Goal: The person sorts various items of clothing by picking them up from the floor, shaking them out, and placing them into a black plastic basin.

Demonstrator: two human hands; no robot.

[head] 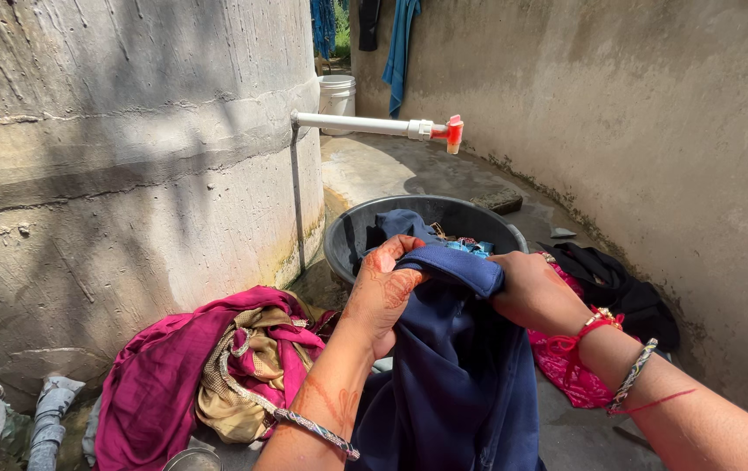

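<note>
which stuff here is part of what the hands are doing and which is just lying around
In hand:
left hand
right hand
dark blue cloth garment
dark round plastic tub

Lying about:
magenta and gold fabric heap
black cloth
white plastic bucket
white pipe tap with red end

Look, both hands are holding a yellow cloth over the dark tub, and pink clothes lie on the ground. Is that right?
Not quite. The cloth is dark blue, not yellow, as the head view shows. The left hand and the right hand do grip it in front of the dark tub, and pink clothes lie on the ground.
</note>
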